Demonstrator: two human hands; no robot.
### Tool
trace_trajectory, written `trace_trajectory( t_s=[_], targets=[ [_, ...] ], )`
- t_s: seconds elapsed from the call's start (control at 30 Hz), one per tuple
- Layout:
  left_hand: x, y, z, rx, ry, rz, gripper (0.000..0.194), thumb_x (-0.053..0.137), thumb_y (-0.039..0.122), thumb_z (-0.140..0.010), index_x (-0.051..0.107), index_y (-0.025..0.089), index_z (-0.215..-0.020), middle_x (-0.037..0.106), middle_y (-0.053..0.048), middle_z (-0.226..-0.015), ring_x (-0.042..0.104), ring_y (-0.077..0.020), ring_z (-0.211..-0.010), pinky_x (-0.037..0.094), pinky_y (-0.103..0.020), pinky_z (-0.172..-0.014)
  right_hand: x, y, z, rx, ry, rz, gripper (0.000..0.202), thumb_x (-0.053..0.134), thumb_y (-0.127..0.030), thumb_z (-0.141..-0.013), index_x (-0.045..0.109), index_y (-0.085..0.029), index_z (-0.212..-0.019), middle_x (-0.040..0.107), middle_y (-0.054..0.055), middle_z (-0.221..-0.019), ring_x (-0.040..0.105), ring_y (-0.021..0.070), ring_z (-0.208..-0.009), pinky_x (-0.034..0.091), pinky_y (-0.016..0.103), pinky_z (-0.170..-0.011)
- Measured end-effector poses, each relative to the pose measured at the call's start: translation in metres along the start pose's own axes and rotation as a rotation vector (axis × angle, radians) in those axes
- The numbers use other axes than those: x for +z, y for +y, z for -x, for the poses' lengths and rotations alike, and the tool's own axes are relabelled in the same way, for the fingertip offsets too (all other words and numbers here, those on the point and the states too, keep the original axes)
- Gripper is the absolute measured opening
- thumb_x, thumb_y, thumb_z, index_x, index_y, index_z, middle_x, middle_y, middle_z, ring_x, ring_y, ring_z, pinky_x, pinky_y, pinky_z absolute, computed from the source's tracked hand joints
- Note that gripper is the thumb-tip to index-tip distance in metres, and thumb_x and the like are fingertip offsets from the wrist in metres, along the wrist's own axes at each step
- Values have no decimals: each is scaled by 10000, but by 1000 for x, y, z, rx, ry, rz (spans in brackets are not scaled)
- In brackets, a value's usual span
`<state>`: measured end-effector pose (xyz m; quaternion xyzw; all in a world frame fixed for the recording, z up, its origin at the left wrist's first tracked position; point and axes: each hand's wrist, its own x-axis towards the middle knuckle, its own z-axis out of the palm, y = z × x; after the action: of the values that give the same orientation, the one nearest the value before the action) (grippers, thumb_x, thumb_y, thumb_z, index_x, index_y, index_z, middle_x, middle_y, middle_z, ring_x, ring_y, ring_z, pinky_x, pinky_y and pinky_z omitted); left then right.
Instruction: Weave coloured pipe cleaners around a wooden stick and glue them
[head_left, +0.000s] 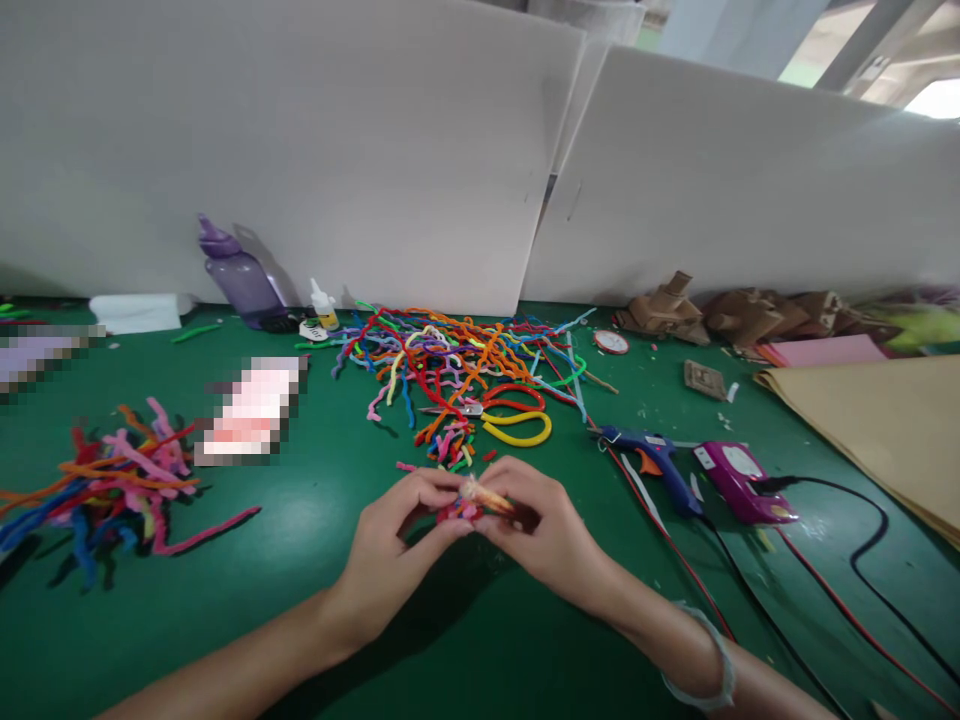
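Note:
My left hand [405, 550] is closed, its thumb and fingers pinching a small bunch of red and pink pipe cleaner pieces [461, 512]. My right hand [544, 525] is also closed, gripping a tan, stick-like piece [495, 497] whose pale, fuzzy end meets the bunch. The fingers hide part of both, and I cannot tell how they are joined. Just beyond the fingertips lies a pile of short cut pipe cleaners [450, 442]. Scissors [517, 415] with red and yellow handles rest behind it, partly touching the pile.
A heap of long pipe cleaners [450, 355] spreads behind the scissors, with another heap [112, 480] at left. A blue glue gun [660, 465] and a purple box [742, 485] trail cords at right. A purple bottle [244, 285] leans against the white partition [300, 150].

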<state>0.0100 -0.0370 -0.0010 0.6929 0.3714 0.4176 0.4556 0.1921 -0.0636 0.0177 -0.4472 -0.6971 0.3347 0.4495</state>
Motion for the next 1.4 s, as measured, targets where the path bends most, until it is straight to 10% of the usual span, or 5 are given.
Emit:
trace_trajectory(
  t_s=[0.83, 1.13, 1.4],
  targets=[
    [3, 7, -3, -99, -46, 240, 138, 671, 145, -762, 570, 204, -688, 682, -11, -978, 662, -151, -853, 554, -259, -742, -3, 5, 4, -143, 5, 17, 308, 568, -65, -800, 634, -234, -1049, 644, 41, -921, 612, 157, -847, 503, 292, -728],
    [2, 2, 1, 6, 1, 50, 110, 672, 161, -785, 599, 213, -721, 685, -15, -985, 644, -164, -941, 509, -290, -844, -2, 2, 3, -131, 76, 19, 92, 626, -141, -813, 653, -201, -877, 632, 33, -830, 590, 153, -786, 474, 271, -685],
    [-2, -3, -1, 241, 30, -184, 100, 716, 162, -750, 626, 203, -760, 699, -9, -938, 662, -148, -857, 514, -265, -836, -17, -8, -4, 67, -163, 14, 76, 599, -104, -815, 580, -170, -783, 502, -11, -779, 473, 109, -701, 363, 214, -595]
  ],
)
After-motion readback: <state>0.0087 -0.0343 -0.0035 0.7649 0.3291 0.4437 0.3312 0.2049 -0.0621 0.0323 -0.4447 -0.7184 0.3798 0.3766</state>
